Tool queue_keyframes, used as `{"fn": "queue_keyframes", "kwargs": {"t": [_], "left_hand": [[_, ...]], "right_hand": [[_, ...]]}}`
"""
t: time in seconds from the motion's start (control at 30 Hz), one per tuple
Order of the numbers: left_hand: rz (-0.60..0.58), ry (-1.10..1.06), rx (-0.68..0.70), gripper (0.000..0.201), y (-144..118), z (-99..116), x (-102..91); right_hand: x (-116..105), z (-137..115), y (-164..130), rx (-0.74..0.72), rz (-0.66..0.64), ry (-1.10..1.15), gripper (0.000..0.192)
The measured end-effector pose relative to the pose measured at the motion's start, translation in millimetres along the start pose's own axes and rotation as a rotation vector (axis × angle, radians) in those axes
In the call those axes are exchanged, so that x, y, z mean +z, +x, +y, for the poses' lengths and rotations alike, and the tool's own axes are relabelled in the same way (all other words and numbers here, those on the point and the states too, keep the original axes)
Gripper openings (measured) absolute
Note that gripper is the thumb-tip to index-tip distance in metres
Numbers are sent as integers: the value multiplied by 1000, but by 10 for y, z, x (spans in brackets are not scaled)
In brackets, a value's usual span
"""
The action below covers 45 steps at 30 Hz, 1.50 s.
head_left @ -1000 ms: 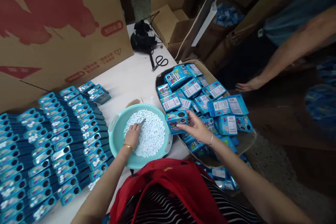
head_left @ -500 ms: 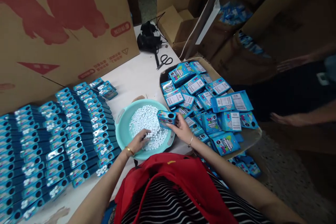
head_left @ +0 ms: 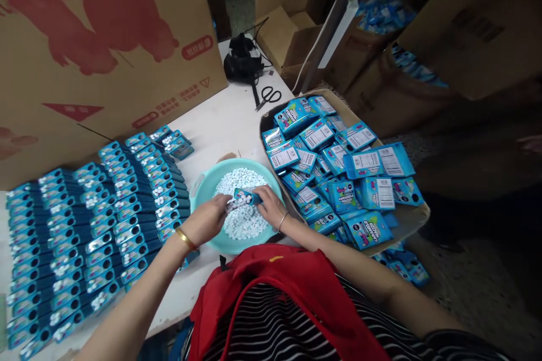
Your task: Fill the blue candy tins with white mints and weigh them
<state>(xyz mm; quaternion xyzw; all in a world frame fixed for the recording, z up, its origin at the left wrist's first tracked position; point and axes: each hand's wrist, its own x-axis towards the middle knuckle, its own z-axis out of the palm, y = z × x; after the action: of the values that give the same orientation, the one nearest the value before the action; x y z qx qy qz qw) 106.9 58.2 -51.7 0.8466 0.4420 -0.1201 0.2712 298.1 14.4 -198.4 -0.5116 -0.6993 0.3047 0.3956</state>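
Note:
My right hand (head_left: 270, 206) grips a small blue candy box (head_left: 246, 196) tilted over a turquoise basin (head_left: 204, 177). The box points its end toward my left hand (head_left: 210, 219), whose fingers are closed on some small white candies (head_left: 232, 203) right at that end. Whether a small scoop is also in those fingers is too small to make out. Loose white candies (head_left: 245, 224) fill the basin beneath both hands.
Rows of blue boxes (head_left: 101, 242), many topped with white candies, stand at the left. A carton (head_left: 412, 220) heaped with blue boxes (head_left: 342, 196) is at the right. Scissors (head_left: 269, 97) and a black device (head_left: 242, 59) lie behind; a large cardboard box (head_left: 127, 28) borders the table.
My right hand has carried the box left over the basin. My left hand has risen from the candies to the box's end. A person's arms at the right have mostly left the view.

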Motion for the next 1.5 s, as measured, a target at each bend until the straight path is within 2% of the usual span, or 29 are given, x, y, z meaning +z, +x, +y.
{"fn": "queue_keyframes", "kwargs": {"t": [0.1,0.2,0.27,0.33,0.4,0.47,0.57,0.63,0.73,0.9,1.03,1.1,1.2,1.3,1.37,1.5], "left_hand": [[-47,264,-114,41,38,359,-83],[-61,422,-119,33,7,563,-175],[-23,430,-107,31,-4,486,-186],[54,376,-129,31,43,223,-102],[136,294,-180,33,171,-149,101],[154,232,-243,36,360,-504,398],[128,145,-255,40,628,-790,884],[101,93,-203,43,719,-789,1152],[53,-8,-102,45,700,-637,1422],[-9,-207,20,49,509,-429,1589],[-30,-343,77,41,343,-397,1487],[-7,-448,87,34,235,-398,1325],[54,-555,91,28,64,-389,952],[107,-486,114,26,-38,-357,537],[120,-389,124,25,-39,-314,311],[7,-71,53,23,67,-96,49]], "right_hand": [[37,11,-20,-17,0,-10,45],[49,53,-34,-22,24,18,43],[39,90,-38,-7,53,48,43],[14,125,-34,29,85,77,43],[-24,151,-23,71,120,96,41],[-62,167,-6,108,154,100,36],[-101,186,16,157,187,96,31],[-106,201,23,186,199,92,29],[-99,224,27,208,197,87,29],[-100,245,68,247,167,90,32],[-128,262,119,243,149,112,32],[-146,257,131,226,138,107,31],[-152,223,126,185,114,102,28],[-116,180,95,117,86,129,26],[-75,163,68,70,66,137,31],[2,145,18,3,21,102,41]]}}
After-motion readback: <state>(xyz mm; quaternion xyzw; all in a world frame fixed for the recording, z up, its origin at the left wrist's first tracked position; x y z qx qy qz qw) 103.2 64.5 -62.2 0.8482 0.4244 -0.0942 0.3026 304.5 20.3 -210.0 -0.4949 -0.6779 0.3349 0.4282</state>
